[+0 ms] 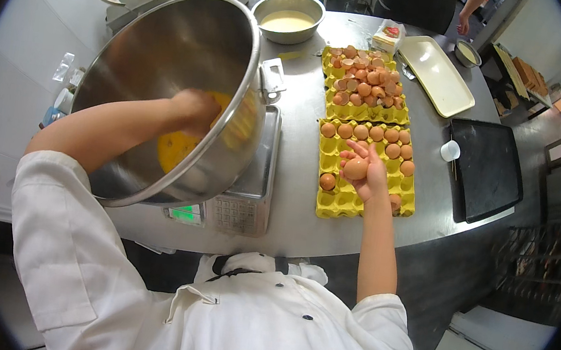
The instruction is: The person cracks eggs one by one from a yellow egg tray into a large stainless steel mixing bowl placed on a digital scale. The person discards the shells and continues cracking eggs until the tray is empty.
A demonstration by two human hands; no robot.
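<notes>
My left hand (197, 112), blurred, reaches inside a large steel mixing bowl (166, 22); its fingers are hard to make out, so what it holds cannot be told. Yellow liquid egg (168, 155) lies in the bowl below it. The bowl is tilted and stands on a digital scale (264, 194) with a lit green display. Palm up, my right hand (376, 181) holds a brown egg (355, 169) over a yellow egg tray (341, 209). Several whole eggs (361, 131) sit in that tray, mostly along its far row and right side.
Behind it, another tray bears heaped eggshells (367, 79). A steel bowl of pale liquid (289, 22) stands at the back. To the right are a cream tray (437, 76), a black baking tray (488, 171) and a white cup (450, 151). A person (416, 7) stands beyond the table.
</notes>
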